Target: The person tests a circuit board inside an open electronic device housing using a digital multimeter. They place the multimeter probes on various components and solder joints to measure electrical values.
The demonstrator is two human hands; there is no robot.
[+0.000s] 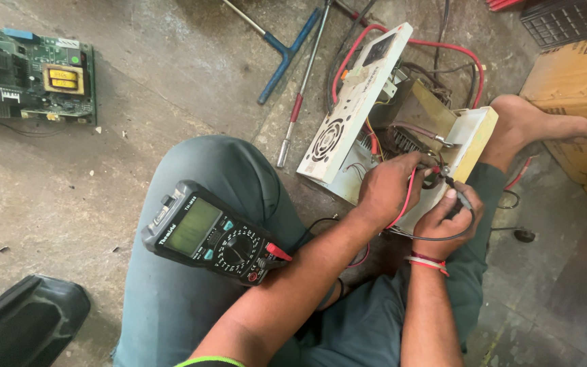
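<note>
I sit on the floor with a dark multimeter resting on my left knee. My left hand grips the red test probe, its tip held inside an opened white power unit with a transformer and wiring. My right hand, with a red thread at its wrist, grips the black test probe right beside it. Both probe tips meet near the unit's front edge, partly hidden by my fingers. My bare foot rests against the unit's right side.
A green circuit board lies at the far left on the concrete floor. A blue T-handle wrench and a long screwdriver lie beyond my knee. Cardboard boxes stand at right, a black object at lower left.
</note>
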